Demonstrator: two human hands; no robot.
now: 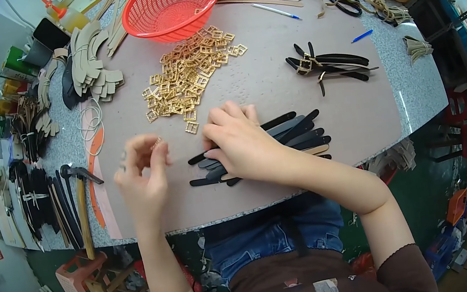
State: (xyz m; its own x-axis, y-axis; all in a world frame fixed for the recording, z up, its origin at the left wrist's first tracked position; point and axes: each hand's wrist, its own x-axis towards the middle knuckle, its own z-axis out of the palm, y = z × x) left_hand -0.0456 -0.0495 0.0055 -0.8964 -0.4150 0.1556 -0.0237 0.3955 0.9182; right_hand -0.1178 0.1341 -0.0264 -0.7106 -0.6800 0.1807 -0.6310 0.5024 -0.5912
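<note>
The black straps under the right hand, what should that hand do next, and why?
Probably lift one strap off the black straps. The right hand rests on that pile, while the left hand seems to pinch a small buckle, blurred, ready to meet a strap.

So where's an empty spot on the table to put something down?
The pink mat is bare between the gold buckles and the finished black straps. More bare mat lies near the front edge, under the left hand. It is crowded around the red basket, the left edge by the hammer, and the black strips under the right hand.
</note>
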